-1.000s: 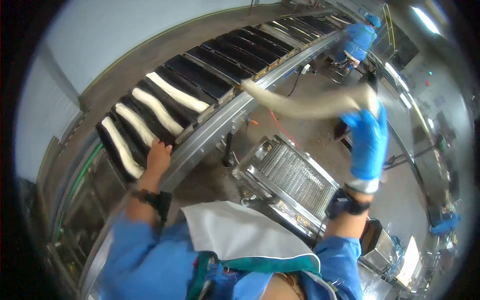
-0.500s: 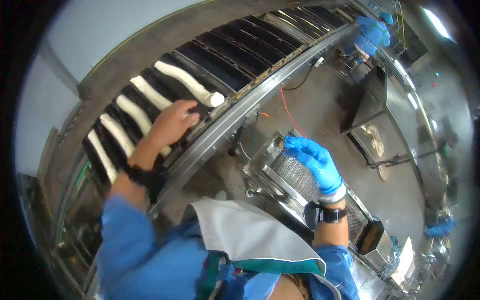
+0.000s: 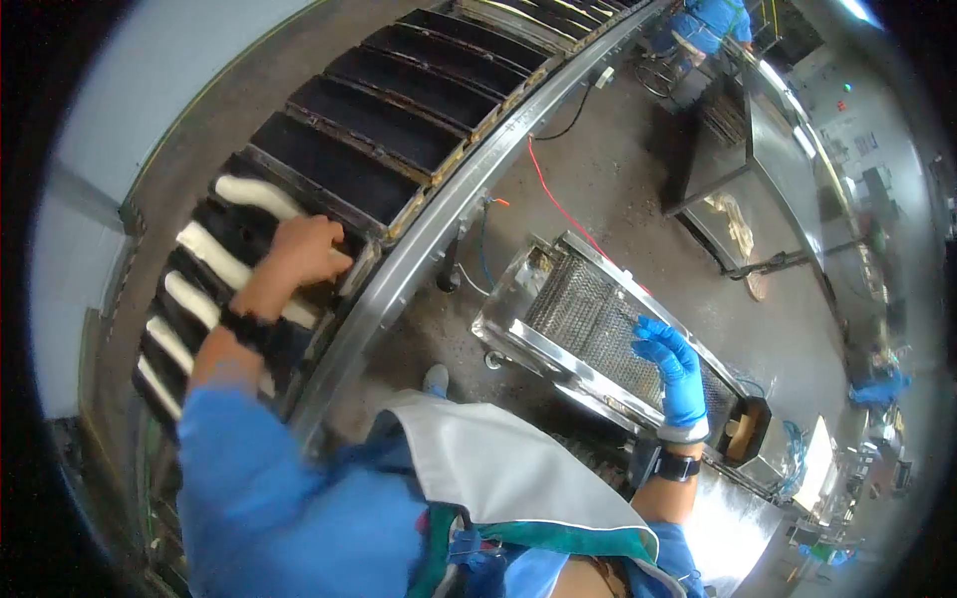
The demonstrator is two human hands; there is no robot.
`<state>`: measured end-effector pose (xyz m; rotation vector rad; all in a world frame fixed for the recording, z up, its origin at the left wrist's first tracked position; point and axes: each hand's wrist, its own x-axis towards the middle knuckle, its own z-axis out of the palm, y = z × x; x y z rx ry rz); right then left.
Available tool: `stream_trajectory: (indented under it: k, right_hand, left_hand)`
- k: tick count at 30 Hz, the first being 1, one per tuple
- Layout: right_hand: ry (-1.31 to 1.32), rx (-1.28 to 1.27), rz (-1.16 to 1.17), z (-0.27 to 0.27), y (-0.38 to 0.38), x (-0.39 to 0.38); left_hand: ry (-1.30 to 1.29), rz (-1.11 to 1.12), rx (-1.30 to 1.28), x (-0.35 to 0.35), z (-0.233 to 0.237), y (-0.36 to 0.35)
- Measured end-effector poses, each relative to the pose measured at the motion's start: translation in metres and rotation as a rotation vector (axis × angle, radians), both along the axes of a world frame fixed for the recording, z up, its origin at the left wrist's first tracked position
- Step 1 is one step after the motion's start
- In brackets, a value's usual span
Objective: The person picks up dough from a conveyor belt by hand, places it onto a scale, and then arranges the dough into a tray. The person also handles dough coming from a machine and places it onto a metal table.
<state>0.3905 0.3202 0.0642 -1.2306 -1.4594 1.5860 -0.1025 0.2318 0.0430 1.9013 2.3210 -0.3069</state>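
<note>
My bare left hand (image 3: 307,249) reaches over the near end of a long pale dough strip (image 3: 257,194) in a dark baking pan. Its fingers curl down on that end, which they hide. More dough strips (image 3: 214,254) lie in neighbouring pans to the left. My right hand (image 3: 670,371), in a blue glove, hovers by a metal mesh conveyor (image 3: 588,314) with its fingers bent and apart. Nothing shows in it.
A row of dark pans (image 3: 384,125) runs away along a steel rail (image 3: 439,209). A steel table (image 3: 753,184) stands at the right. Another person (image 3: 713,22) in blue is at the far end. A red cable (image 3: 558,199) hangs behind the mesh conveyor.
The pans and dough strips sit further left and lower in view. My left hand has moved onto the strip's near end, which was uncovered before. My right hand appears lower and further right.
</note>
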Motion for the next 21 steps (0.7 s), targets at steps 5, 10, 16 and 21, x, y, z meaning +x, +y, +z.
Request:
stream_trajectory:
  k: [5,10,16,21]
  right_hand:
    - [-0.033,0.081,0.264,-0.001,0.044,-0.071]
    - [-0.004,0.192,0.601,0.0,0.089,-0.19]
    - [-0.273,0.431,0.502,-0.025,0.15,-0.318]
    - [-0.688,0.96,0.209,-0.046,0.169,-0.368]
  left_hand:
    - [-0.335,-0.201,0.475,0.023,-0.029,0.013]
    - [-0.341,0.006,0.194,0.038,-0.022,-0.03]
    - [-0.264,0.191,0.166,0.022,-0.038,-0.127]
    - [-0.032,0.557,0.604,0.032,-0.011,-0.232]
